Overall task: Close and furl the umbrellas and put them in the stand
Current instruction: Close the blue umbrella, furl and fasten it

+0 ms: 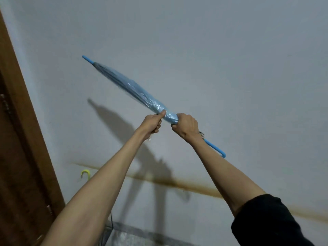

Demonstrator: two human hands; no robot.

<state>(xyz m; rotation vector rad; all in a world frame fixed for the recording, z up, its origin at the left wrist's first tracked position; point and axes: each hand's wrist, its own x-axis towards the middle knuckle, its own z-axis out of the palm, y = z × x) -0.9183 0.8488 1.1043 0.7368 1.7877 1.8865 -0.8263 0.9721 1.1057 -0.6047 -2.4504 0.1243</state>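
A glossy, crinkled translucent blue plastic umbrella canopy is seen against a matt, smooth pale painted wall; a brown wooden door frame is shown.

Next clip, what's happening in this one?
A person holds a closed blue umbrella up before a pale wall, tip pointing up and left. Both hands wrap the lower end of the furled canopy, left hand beside right hand, its blue hooked handle sticking out past the right. A yellow hooked handle shows lower left. The umbrella is not yet in a stand.
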